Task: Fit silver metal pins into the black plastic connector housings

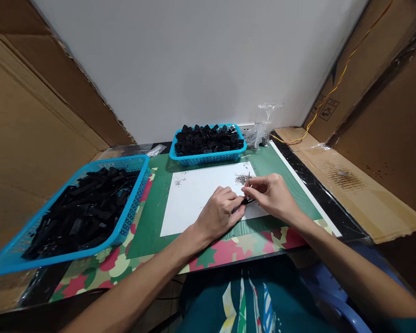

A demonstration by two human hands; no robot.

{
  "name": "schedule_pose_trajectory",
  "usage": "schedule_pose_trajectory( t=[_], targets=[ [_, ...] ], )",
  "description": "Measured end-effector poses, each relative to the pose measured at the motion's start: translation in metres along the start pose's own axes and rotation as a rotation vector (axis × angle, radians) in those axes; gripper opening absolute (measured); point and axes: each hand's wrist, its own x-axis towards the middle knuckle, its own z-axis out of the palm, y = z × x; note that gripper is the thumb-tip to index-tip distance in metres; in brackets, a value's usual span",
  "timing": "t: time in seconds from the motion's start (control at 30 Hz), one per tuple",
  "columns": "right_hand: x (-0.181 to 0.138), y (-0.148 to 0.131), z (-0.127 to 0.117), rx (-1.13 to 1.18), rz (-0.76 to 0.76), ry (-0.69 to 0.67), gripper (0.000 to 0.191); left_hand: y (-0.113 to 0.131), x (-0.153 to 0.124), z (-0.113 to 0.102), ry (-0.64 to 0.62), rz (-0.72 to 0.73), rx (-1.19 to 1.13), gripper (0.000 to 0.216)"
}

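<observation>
My left hand (pixel 223 208) is closed over the white paper, its fingers pressed on a small black plastic part (pixel 250 201). Just right of it, my right hand (pixel 272 194) pinches a thin, upright metal tool (pixel 248 177) that looks like tweezers. The tool's lower end is beside the black part and hidden by the fingers. A pile of tiny metal pieces (pixel 241 178) lies on the paper (pixel 197 199) just beyond my hands. A looser scatter of tiny pieces (pixel 179 179) is at the paper's far left.
A large blue basket (pixel 143 173) of black plastic parts stands on the left. Another blue basket (pixel 208 159), heaped with black pieces, is at the back. Clear plastic bags (pixel 258 135) lie beside it. Cardboard walls (pixel 377 106) flank the green mat (pixel 152 217); a yellow cable (pixel 310 125) hangs at right.
</observation>
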Motion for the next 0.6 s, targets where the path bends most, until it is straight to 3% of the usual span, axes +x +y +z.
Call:
schedule_pose_trajectory(
  t=[0.3,0.47,0.6],
  targets=[
    [-0.016,-0.001,0.008,-0.118,-0.091,0.099,0.028,0.001,0.001,0.001,-0.01,0.005,-0.013,0.019],
    [-0.017,0.004,0.013,0.101,-0.007,0.185,0.022,0.002,0.002,0.0,0.015,-0.047,-0.069,0.016],
    [-0.009,-0.003,0.005,0.302,-0.019,0.357,0.016,0.0,0.006,-0.005,0.194,-0.258,-0.214,0.007]
  ],
)
